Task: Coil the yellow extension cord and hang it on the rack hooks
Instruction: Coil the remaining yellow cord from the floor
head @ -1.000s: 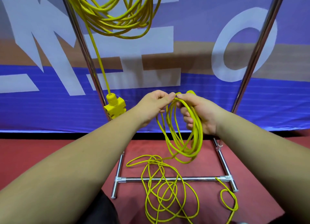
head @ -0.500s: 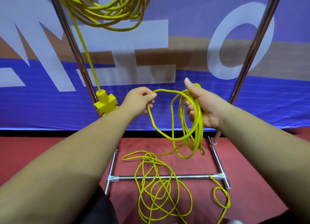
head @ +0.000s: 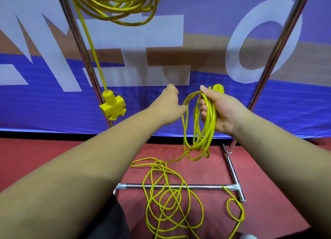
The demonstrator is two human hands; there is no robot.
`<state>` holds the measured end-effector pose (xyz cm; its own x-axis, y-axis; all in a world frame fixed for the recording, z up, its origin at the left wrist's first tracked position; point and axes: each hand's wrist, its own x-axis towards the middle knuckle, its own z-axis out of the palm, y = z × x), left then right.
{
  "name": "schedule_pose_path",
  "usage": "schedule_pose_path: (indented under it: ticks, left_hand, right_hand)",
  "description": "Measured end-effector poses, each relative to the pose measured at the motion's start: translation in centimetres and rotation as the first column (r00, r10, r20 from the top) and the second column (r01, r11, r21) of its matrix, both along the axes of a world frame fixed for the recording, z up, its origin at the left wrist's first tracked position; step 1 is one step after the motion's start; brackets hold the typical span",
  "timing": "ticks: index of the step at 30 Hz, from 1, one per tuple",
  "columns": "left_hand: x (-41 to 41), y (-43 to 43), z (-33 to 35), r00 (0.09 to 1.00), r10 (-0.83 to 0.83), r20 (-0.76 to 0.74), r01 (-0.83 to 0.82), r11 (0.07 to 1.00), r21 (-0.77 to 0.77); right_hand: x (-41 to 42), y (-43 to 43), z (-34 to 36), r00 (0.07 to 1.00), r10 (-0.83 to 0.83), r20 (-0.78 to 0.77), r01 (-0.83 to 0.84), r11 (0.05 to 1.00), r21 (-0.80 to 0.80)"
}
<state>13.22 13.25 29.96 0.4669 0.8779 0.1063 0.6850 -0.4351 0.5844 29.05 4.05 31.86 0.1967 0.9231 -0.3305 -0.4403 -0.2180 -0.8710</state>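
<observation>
My right hand [head: 222, 111] grips a bundle of loops of the yellow extension cord [head: 211, 118]; the loops hang below my fist and a yellow plug [head: 217, 88] sticks out above it. My left hand [head: 169, 104] is just left of the bundle and holds one strand at its thumb side. From the loops the cord runs down to a loose tangle on the red floor [head: 170, 203]. The metal rack's poles [head: 84, 59] rise on both sides.
A second yellow coil [head: 121, 9] hangs high on the rack, its socket block [head: 112, 107] dangling by the left pole. The rack's base bar [head: 197, 186] crosses the floor under the tangle. A blue banner [head: 179, 104] stands behind.
My left hand, which held a wide new loop out to the left, has come back close to my right hand. The loop has narrowed against the bundle.
</observation>
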Motion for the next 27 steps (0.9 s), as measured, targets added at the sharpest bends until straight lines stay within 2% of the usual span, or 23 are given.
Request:
schedule_pose_path:
  ticks: [2,3,4,5,6,8,11,14,18,21,25,26,27]
  left_hand:
    - [-0.4,-0.7,-0.1,0.993,-0.111,-0.027,0.103,0.975,-0.198]
    - [-0.7,-1.1,-0.5,0.970,-0.244,0.008,0.231,0.909,-0.347]
    - [-1.1,-1.6,-1.0,0.923,-0.382,0.050,0.357,0.799,-0.484]
    - [-1.5,-1.9,-1.5,0.869,-0.489,0.074,0.438,0.691,-0.575]
    - [-1.8,-2.3,-1.8,0.827,-0.560,0.055,0.471,0.637,-0.610]
    - [-2.0,-2.3,-2.3,0.777,-0.627,-0.053,0.505,0.672,-0.542]
    - [-1.7,-2.4,-1.9,0.765,-0.612,-0.203,0.544,0.781,-0.306]
    - [-2.1,-2.5,-1.5,0.753,-0.634,-0.176,0.593,0.770,-0.235]
    - [-3.2,-2.5,-0.5,0.782,-0.622,-0.024,0.577,0.739,-0.349]
    - [-3.9,-3.0,-0.2,0.786,-0.610,0.096,0.566,0.650,-0.507]
    - [-4.6,-3.8,0.2,0.813,-0.490,0.314,0.557,0.501,-0.662]
    - [-4.7,-3.9,0.3,0.814,-0.485,0.319,0.559,0.507,-0.656]
    - [-4.7,-3.8,0.3,0.825,-0.488,0.285,0.544,0.552,-0.631]
  right_hand:
    - [0.3,0.0,0.0,0.999,-0.041,-0.005,0.041,0.999,-0.006]
    - [0.4,0.0,0.1,0.998,-0.069,-0.011,0.069,0.998,-0.007]
    - [0.6,0.0,0.1,0.995,-0.103,-0.016,0.103,0.995,-0.005]
    - [0.8,0.0,0.1,0.990,-0.137,-0.017,0.137,0.991,-0.004]
    - [0.9,0.0,0.1,0.986,-0.166,-0.017,0.166,0.986,-0.005]
    - [1.1,-0.1,0.0,0.981,-0.194,-0.021,0.194,0.981,-0.012]
    - [1.2,-0.3,0.0,0.981,-0.192,-0.034,0.191,0.981,-0.014]
    - [1.2,-0.4,0.2,0.982,-0.177,-0.062,0.177,0.984,-0.001]
    - [1.3,-0.6,0.2,0.990,-0.115,-0.084,0.116,0.993,0.004]
    - [1.1,-0.7,0.2,0.991,-0.106,-0.077,0.106,0.994,-0.001]
    - [0.9,-0.6,0.0,0.992,-0.108,-0.066,0.107,0.994,-0.022]
    - [0.9,-0.6,-0.1,0.992,-0.106,-0.065,0.105,0.994,-0.025]
    - [0.8,-0.5,-0.1,0.993,-0.102,-0.061,0.101,0.995,-0.026]
